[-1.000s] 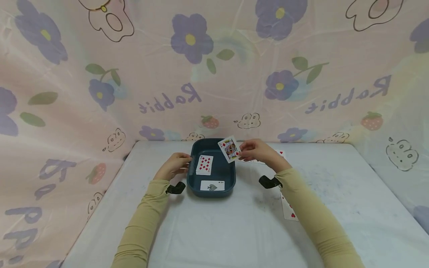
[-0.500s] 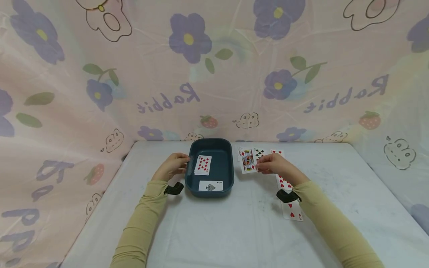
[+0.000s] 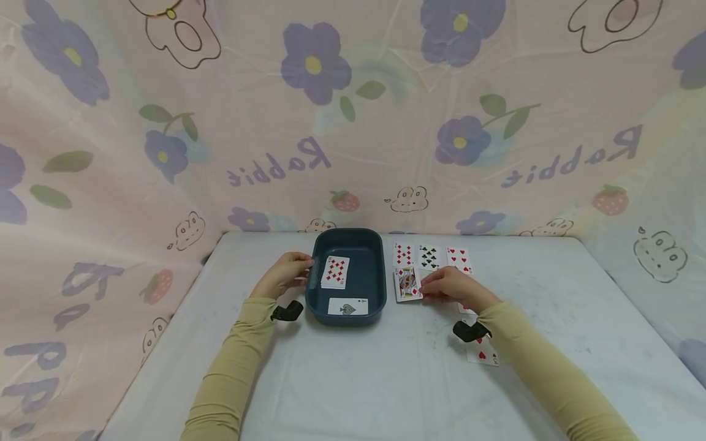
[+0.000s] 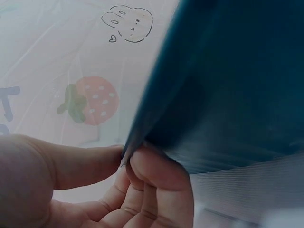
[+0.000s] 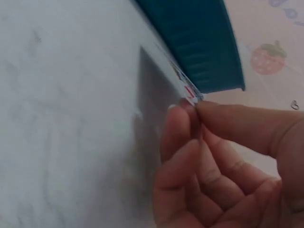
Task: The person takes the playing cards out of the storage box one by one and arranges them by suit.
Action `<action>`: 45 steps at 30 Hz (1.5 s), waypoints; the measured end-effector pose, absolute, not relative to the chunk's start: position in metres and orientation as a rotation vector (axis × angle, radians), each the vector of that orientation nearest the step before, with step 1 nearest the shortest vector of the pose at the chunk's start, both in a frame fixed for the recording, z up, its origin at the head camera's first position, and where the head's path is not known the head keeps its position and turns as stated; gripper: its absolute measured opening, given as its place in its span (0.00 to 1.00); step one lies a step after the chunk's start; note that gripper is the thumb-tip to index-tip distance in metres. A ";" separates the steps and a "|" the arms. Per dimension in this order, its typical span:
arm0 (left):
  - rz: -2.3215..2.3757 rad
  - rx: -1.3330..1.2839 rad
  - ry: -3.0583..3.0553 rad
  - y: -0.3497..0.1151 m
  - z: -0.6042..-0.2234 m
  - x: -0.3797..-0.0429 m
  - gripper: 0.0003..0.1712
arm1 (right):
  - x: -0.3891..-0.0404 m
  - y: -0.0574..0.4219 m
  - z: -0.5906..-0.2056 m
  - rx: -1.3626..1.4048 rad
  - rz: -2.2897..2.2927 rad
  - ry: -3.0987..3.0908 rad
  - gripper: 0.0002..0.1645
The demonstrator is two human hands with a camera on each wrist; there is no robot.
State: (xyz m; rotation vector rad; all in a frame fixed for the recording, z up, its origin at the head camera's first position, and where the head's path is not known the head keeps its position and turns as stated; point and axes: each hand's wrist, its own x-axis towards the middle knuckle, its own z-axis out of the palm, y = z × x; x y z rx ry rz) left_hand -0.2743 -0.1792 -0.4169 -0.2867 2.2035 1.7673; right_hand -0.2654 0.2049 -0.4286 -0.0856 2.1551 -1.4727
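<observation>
A pale pink cloth (image 3: 375, 165) printed with purple flowers, strawberries and rabbit faces hangs behind and beside a white surface (image 3: 353, 386). On that surface stands a blue tray (image 3: 364, 263), its left rim pinched between the thumb and fingers of the left hand (image 3: 284, 274). Inside lie a small stack (image 3: 335, 272), topped by a many-pipped diamond card, and nearer the front wall, turned sideways, the ace of spades (image 3: 348, 307).

The right hand (image 3: 453, 285) pinches the right edge of a face card (image 3: 407, 284) (a diamond, by its red marks), which is just right of the tray, face up. The right wrist view shows it nearly edge-on above a shadow; whether its far edge touches the surface, I cannot tell.

Just beyond it, a row runs rightward: a diamond card (image 3: 404, 253), a club card (image 3: 429, 257) and a heart card (image 3: 459, 260). More hearts (image 3: 483, 353) lie nearer, partly hidden by the right hand and sleeve (image 3: 546, 361).
</observation>
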 end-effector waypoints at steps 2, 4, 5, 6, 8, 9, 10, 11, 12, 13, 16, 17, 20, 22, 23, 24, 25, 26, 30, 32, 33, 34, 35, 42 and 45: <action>1.764 -0.284 2.207 -0.178 -0.417 -0.274 0.16 | -0.264 0.203 -0.430 -0.085 -1.452 2.161 0.16; 1.759 -0.280 2.210 -0.177 -0.417 -0.275 0.16 | -0.264 0.202 -0.432 -0.095 -1.444 2.166 0.17; 1.758 -0.277 2.212 -0.177 -0.417 -0.275 0.16 | -0.264 0.202 -0.433 -0.101 -1.444 2.168 0.17; 1.756 -0.273 2.214 -0.177 -0.417 -0.276 0.16 | -0.265 0.201 -0.434 -0.098 -1.449 2.167 0.17; 1.755 -0.272 2.216 -0.177 -0.418 -0.277 0.16 | -0.266 0.201 -0.435 -0.070 -1.464 2.157 0.17; 1.754 -0.271 2.217 -0.177 -0.418 -0.277 0.16 | -0.267 0.200 -0.436 -0.063 -1.465 2.154 0.17; 1.755 -0.270 2.217 -0.177 -0.418 -0.277 0.16 | -0.267 0.200 -0.437 -0.056 -1.467 2.148 0.17; 1.758 -0.271 2.215 -0.177 -0.418 -0.277 0.16 | -0.268 0.199 -0.437 -0.047 -1.470 2.144 0.17; 1.761 -0.270 2.213 -0.177 -0.418 -0.277 0.16 | -0.268 0.199 -0.438 -0.036 -1.474 2.138 0.17; 1.765 -0.270 2.211 -0.177 -0.418 -0.277 0.16 | -0.268 0.198 -0.438 -0.025 -1.477 2.133 0.16; 1.770 -0.272 2.204 -0.178 -0.417 -0.275 0.16 | -0.267 0.197 -0.438 -0.013 -1.490 2.121 0.15; 1.771 -0.276 2.202 -0.177 -0.417 -0.275 0.16 | -0.267 0.197 -0.438 -0.010 -1.491 2.119 0.15; 1.768 -0.285 2.202 -0.177 -0.417 -0.275 0.16 | -0.266 0.197 -0.437 -0.010 -1.485 2.122 0.15; 1.771 -0.287 2.199 -0.177 -0.417 -0.275 0.16 | -0.265 0.196 -0.436 -0.012 -1.475 2.125 0.15; 1.771 -0.287 2.198 -0.177 -0.417 -0.275 0.16 | -0.265 0.196 -0.435 -0.017 -1.468 2.129 0.15; 1.771 -0.282 2.199 -0.177 -0.417 -0.275 0.16 | -0.264 0.196 -0.434 -0.020 -1.460 2.133 0.15; 1.771 -0.277 2.200 -0.177 -0.417 -0.275 0.16 | -0.264 0.196 -0.434 -0.026 -1.452 2.138 0.15; 1.774 -0.279 2.199 -0.177 -0.417 -0.275 0.16 | -0.264 0.196 -0.433 -0.033 -1.444 2.145 0.15; 1.773 -0.276 2.207 -0.178 -0.418 -0.274 0.17 | -0.264 0.195 -0.431 -0.065 -1.419 2.183 0.14; 1.775 -0.283 2.203 -0.178 -0.419 -0.274 0.17 | -0.264 0.195 -0.430 -0.074 -1.412 2.197 0.14; 1.775 -0.282 2.203 -0.178 -0.419 -0.274 0.17 | -0.264 0.195 -0.430 -0.077 -1.410 2.200 0.14; 1.775 -0.284 2.201 -0.178 -0.420 -0.274 0.17 | -0.264 0.195 -0.430 -0.083 -1.405 2.203 0.14; 1.778 -0.286 2.198 -0.178 -0.420 -0.274 0.17 | -0.264 0.196 -0.430 -0.083 -1.402 2.205 0.14; 1.797 -0.288 2.186 -0.178 -0.418 -0.273 0.17 | -0.264 0.197 -0.428 -0.066 -1.379 2.222 0.13; 1.798 -0.297 2.181 -0.178 -0.417 -0.273 0.17 | -0.266 0.198 -0.424 -0.082 -1.343 2.254 0.14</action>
